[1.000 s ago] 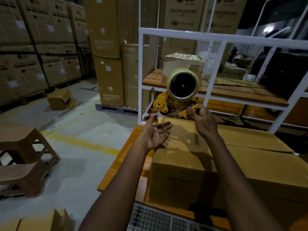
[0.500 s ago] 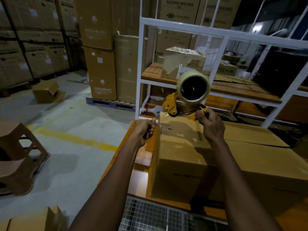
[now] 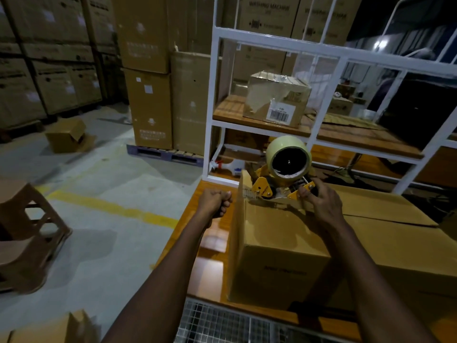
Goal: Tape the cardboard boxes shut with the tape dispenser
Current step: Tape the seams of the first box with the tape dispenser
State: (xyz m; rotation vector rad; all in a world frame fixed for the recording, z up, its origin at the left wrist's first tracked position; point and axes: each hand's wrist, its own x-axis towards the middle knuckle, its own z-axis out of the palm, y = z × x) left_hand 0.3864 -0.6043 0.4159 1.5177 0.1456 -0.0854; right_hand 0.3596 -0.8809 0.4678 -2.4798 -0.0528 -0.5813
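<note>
Head — dispenser (image 3: 264, 188) handle within right hand (image 3: 322, 203)

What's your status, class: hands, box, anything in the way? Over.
Right hand grips tape dispenser, set on cardboard box, top left edge. Left hand fisted beside box, nothing seen in it. Path along box top unobstructed.
</note>
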